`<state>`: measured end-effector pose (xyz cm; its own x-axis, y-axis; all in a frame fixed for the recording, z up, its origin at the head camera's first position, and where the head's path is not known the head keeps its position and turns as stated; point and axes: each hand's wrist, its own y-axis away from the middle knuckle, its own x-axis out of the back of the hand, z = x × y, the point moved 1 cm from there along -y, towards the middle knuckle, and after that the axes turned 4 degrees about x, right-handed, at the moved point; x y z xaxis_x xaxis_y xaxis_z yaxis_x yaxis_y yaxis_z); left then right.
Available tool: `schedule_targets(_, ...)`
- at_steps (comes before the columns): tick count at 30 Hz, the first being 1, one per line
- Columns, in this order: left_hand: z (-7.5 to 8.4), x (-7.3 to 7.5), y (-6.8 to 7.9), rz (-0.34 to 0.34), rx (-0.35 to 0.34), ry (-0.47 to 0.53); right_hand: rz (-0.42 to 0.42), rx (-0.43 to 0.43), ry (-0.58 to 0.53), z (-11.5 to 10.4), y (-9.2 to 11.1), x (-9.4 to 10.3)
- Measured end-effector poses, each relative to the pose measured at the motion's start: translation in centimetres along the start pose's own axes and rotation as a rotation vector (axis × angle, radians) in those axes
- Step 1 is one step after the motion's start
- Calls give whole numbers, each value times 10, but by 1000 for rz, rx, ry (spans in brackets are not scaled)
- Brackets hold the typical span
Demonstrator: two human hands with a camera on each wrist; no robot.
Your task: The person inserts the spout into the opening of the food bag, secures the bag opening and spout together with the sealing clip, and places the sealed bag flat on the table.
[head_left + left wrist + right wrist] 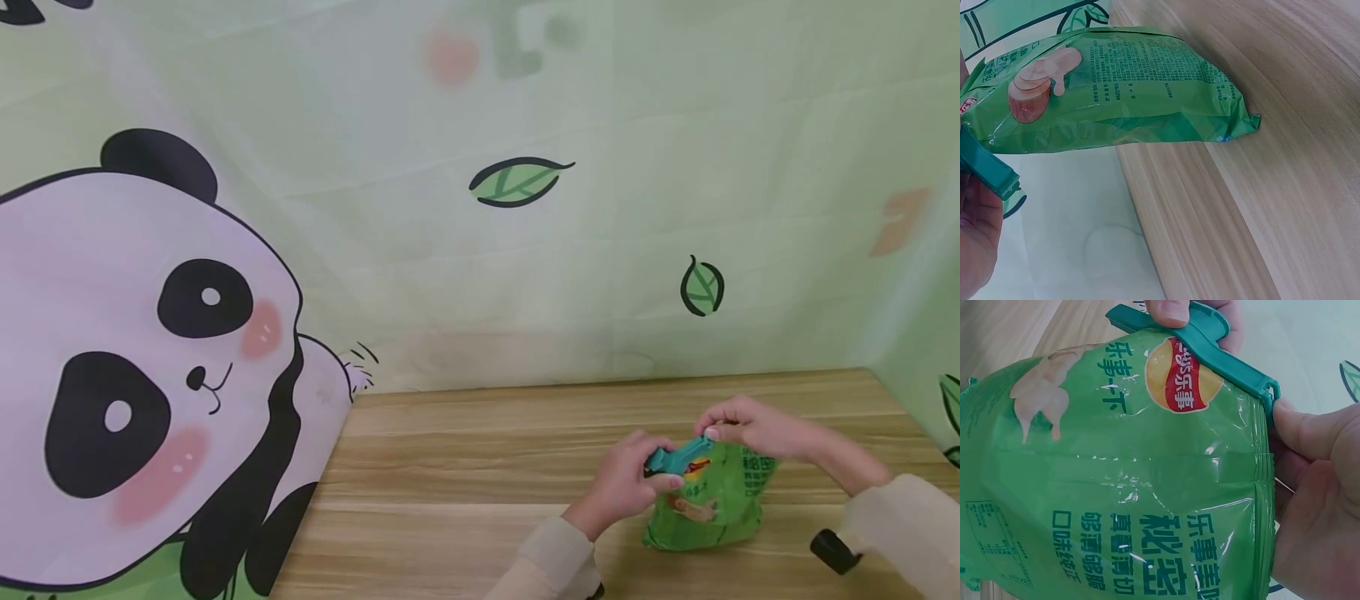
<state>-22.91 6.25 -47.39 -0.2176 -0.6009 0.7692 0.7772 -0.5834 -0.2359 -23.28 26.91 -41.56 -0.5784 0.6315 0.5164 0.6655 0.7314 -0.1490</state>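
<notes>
A green bag of potato chips (723, 504) stands upright on the table, with a Lay's logo and Chinese lettering in the right wrist view. Slanting across one corner of its top edge is a teal bag clip (1222, 359). My left hand (622, 477) grips the clip's wider end between thumb and fingers. At the clip's narrow hooked end, my right hand (1325, 465) pinches the bag's top edge, its thumb touching that end. Some right fingers are hidden behind the bag. The left wrist view shows the bag's printed back and only part of the clip (988, 165).
The wood-grain table (465, 467) stretches left of the bag. A pale green backdrop (420, 275) with a panda and leaves rises behind it. A black object (835, 550) sits by the right sleeve.
</notes>
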Motion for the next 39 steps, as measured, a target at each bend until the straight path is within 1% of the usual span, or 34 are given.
schedule_targets(6,-1,0,0,-4,11,22,9,16,20,2,-2,-1)
schedule_targets(14,-2,0,1,12,-30,5,35,68,36,3,-4,-4)
schedule_targets(20,-3,0,1,18,-42,7,63,42,28,3,-3,-7)
schedule_targets(23,-4,0,2,24,-53,1,71,42,25,4,-3,-8)
schedule_targets(30,-3,0,2,28,-63,-19,75,55,8,6,-3,-8)
schedule_targets(39,-1,2,1,19,-75,-39,63,97,25,8,-2,-9)
